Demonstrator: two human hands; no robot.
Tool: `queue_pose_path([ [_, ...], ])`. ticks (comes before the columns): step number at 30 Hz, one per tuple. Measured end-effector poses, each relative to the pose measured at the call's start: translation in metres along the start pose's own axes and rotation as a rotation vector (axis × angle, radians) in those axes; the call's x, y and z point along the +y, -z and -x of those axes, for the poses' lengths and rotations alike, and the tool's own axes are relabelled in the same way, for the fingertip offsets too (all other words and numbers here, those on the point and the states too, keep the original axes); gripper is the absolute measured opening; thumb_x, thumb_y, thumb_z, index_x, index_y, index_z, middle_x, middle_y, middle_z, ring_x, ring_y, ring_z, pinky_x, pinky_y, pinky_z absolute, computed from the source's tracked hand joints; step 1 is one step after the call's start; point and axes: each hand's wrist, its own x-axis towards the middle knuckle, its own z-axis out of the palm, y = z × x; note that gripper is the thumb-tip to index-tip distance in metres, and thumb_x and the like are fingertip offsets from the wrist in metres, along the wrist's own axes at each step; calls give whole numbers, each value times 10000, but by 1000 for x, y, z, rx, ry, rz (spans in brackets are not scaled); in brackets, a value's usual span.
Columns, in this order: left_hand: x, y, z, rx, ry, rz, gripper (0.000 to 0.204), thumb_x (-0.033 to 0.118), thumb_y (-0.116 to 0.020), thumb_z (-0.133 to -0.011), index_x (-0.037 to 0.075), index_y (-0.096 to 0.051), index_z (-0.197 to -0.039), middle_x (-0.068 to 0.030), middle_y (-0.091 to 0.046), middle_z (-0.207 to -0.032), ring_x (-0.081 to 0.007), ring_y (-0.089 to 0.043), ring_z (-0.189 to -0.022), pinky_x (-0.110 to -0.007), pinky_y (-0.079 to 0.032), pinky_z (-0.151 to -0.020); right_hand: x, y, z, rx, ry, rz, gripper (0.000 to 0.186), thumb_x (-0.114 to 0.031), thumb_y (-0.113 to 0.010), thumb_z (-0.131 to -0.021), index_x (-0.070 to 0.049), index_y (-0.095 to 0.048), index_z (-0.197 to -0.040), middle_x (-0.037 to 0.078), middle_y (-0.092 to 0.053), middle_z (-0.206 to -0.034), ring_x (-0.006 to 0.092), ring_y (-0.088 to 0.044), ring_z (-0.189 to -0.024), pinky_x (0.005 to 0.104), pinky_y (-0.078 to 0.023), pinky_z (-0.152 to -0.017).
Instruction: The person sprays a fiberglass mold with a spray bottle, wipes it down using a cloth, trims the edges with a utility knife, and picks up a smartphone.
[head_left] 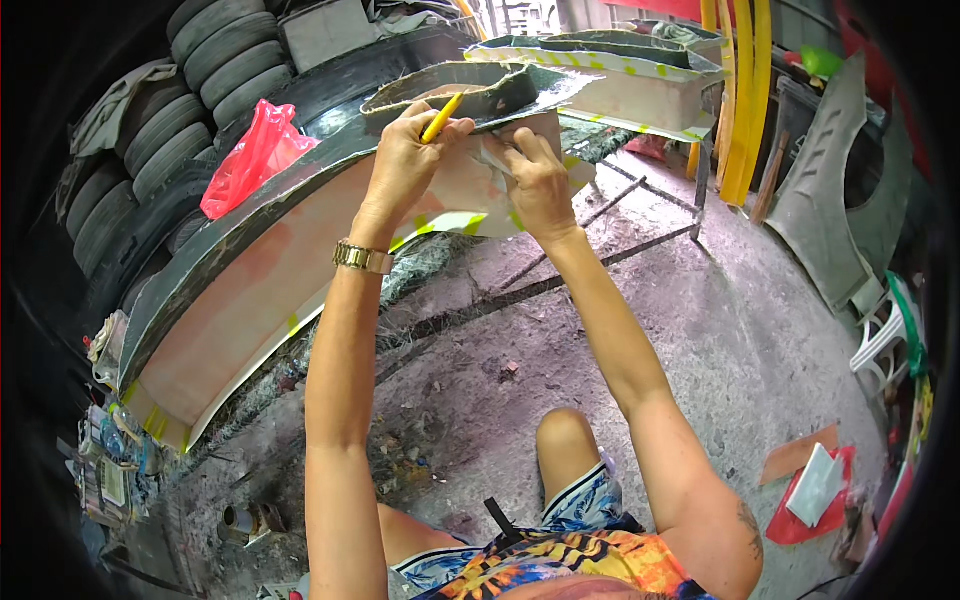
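Note:
A long curved panel like a vehicle bumper (245, 335) lies ahead of me, with a dark upper flange, a pale pinkish side and yellow-green tape along its lower edge. My left hand (408, 140), with a gold watch (362, 257) on its wrist, is closed round a slim yellow pen-like tool (441, 118) near the panel's far end. Its kind I cannot make out, as the fingers cover its lower part. Close by on the right, my right hand (538, 185) is curled with its fingertips pinched against the panel's side just under the flange. Whatever it pinches is hidden.
A second taped panel (640, 90) rests on a metal frame (697, 190) behind. Stacked tyres (235, 60) and a red plastic bag (258, 160) are at the left. Yellow strips (750, 110), a grey car fender (825, 185) and a white plastic chair (880, 345) stand right.

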Motion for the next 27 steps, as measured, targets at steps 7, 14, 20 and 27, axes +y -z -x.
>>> queue_pose_path([
  [7, 2, 1, 1, -4, 21, -57, 298, 241, -689, -908, -56, -664, -911, 19, -435, -805, -74, -427, -725, -251, -364, -654, -2, 12, -2, -49, -49, -47, 223, 22, -597, -755, -37, -657, -962, 95, -607, -943, 301, -615, -903, 401, -508, -788],
  [14, 1, 0, 1, 10, 13, -26, 289, 231, -688, -909, -54, -651, -881, 14, -443, -806, -78, -436, -735, -246, -375, -669, 7, 11, -8, -145, 76, 78, 101, -54, -599, -791, -67, -637, -884, 73, -586, -902, 275, -614, -871, 386, -520, -760],
  [20, 1, 0, 0, -14, 41, -79, 294, 227, -696, -903, -53, -630, -842, 7, -445, -803, -84, -437, -727, -249, -375, -664, 1, 22, -31, 191, -429, -16, 194, 107, -540, -719, -8, -623, -851, 187, -606, -948, 369, -607, -842, 435, -501, -784],
  [27, 2, -3, 2, 24, 21, 17, 277, 219, -702, -899, -45, -641, -839, 14, -450, -796, -75, -434, -717, -251, -368, -641, -10, -28, 9, 36, 81, 46, 76, -45, -596, -785, -64, -631, -849, 83, -589, -1029, 260, -581, -849, 407, -508, -754],
])
